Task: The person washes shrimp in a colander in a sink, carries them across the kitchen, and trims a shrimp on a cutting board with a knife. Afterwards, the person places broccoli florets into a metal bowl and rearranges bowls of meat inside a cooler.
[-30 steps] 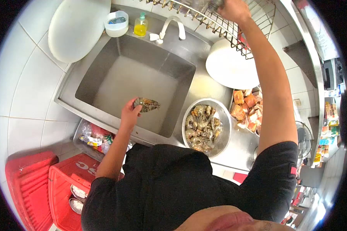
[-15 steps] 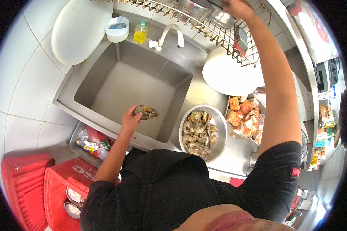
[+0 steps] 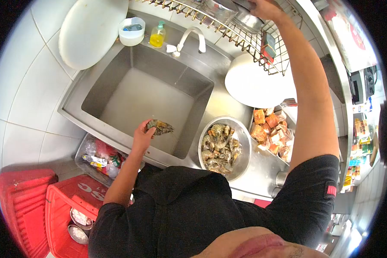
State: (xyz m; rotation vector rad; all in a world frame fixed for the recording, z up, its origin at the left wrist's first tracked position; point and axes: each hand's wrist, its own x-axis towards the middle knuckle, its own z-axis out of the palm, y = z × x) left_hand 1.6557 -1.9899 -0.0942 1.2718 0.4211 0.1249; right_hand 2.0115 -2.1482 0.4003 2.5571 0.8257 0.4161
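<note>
The left hand (image 3: 142,135) is closed, thumb against fingers, around dark-striped shrimp (image 3: 161,127), whose number cannot be told; the gripped end lies at the fingertips, and the free end points away to the person's right. The hand and its catch are over the near part of a rectangular metal sink (image 3: 159,64) containing cloudy water. The right hand (image 3: 266,9), on a raised arm, is at a wire rack (image 3: 245,45) beside metal vessels (image 3: 247,20); its fingers run to the upper edge of the view, and whether they grasp anything cannot be told. Just right of the sink, a perforated metal colander (image 3: 245,161) contains a heap of further shrimp (image 3: 220,148). Beyond it, to the right, are orange and pale chunks of food (image 3: 268,127), with a large white round object (image 3: 253,84) behind them, partly below the rack. Along the sink's far edge are, from left to right, a white tub (image 3: 132,38), a pump bottle (image 3: 157,36) of yellow liquid and a white tap (image 3: 189,35). A white oval board (image 3: 90,32) leans against the wall tiles at the far left. At lower left, an open red box (image 3: 58,215) contains two metal bowls (image 3: 78,234) with white contents.
</note>
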